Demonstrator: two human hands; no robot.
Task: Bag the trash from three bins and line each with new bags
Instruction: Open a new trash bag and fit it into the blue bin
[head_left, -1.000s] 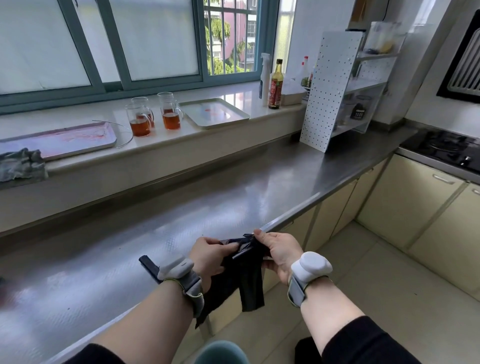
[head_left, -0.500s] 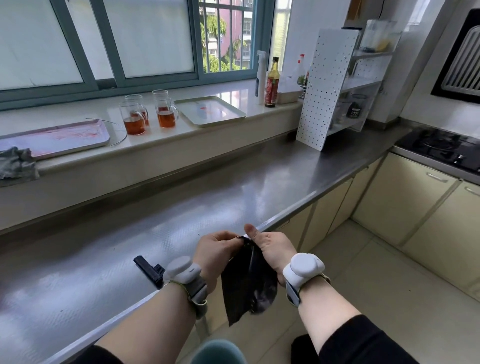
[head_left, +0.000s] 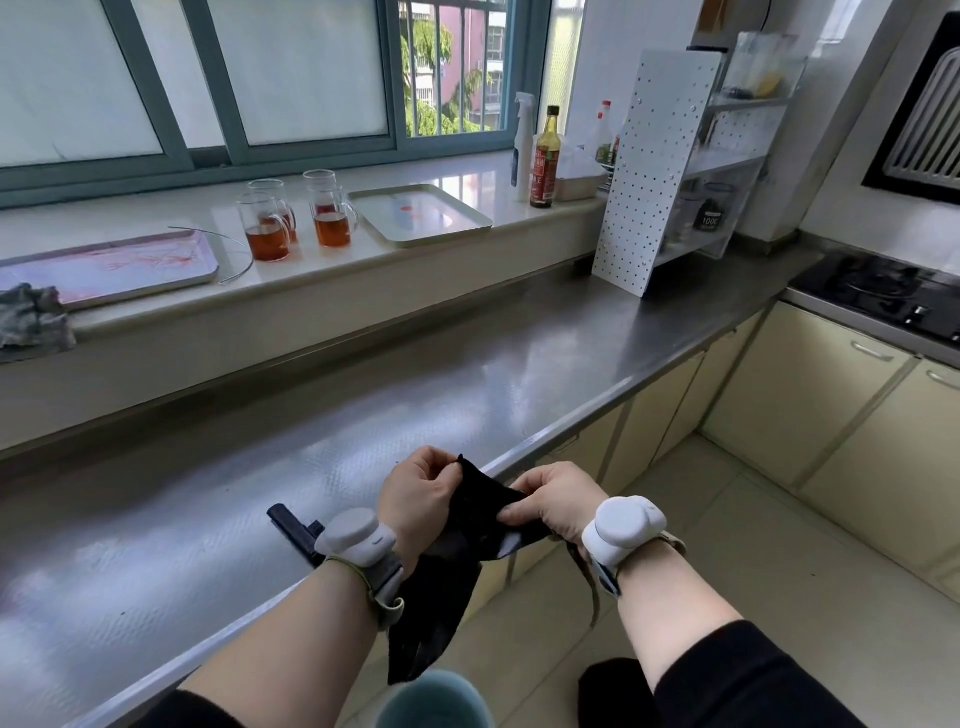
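A black plastic trash bag (head_left: 467, 540) hangs folded between both hands at the front edge of the steel counter. My left hand (head_left: 421, 496) pinches its top corner, and my right hand (head_left: 558, 501) pinches the edge a little lower and to the right. The bag's lower part dangles below my left wrist. A rounded teal bin rim (head_left: 434, 699) shows at the bottom of the view, right under the bag. A black roll of bags (head_left: 293, 527) lies on the counter just left of my left wrist, partly hidden by the wristband.
The steel counter (head_left: 363, 405) runs from left to right toward a black hob (head_left: 878, 291). On the windowsill stand glass mugs of tea (head_left: 270, 228), two trays, a grey rag and bottles. A white pegboard rack (head_left: 654, 166) stands at the counter's far end. Cream cabinets line the tiled floor.
My hands have drawn apart a little, spreading the bag's top edge between them. The bag hangs longer below my left wrist than before.
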